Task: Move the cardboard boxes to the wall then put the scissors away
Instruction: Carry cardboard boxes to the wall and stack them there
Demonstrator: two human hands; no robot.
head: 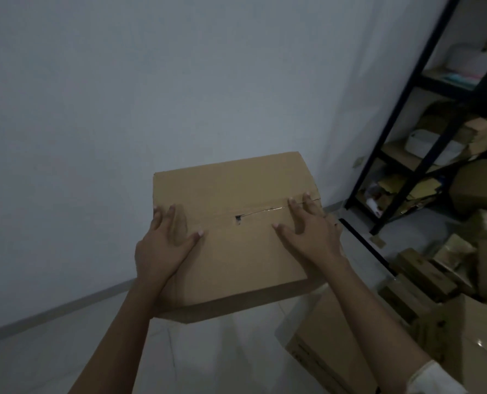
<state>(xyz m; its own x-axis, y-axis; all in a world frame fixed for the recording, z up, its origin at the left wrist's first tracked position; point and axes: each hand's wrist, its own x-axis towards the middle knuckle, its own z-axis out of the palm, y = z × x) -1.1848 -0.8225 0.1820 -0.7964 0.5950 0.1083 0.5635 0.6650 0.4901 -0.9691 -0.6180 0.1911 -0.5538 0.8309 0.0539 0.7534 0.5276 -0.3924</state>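
A closed brown cardboard box point(236, 251) fills the middle of the view, with a slit tape seam across its top. My left hand point(162, 245) lies on the box's left top edge, fingers spread and straight. My right hand point(310, 231) lies flat on the right part of the top, fingertips at the seam. The box appears to be off the floor, close to the pale wall point(123, 109) behind it. No scissors are in sight.
A black metal shelf rack point(424, 132) full of packets and boxes stands at the right. More cardboard boxes point(336, 351) and small cartons point(424, 271) crowd the floor at the lower right. Pale tiled floor point(80, 336) lies at the lower left.
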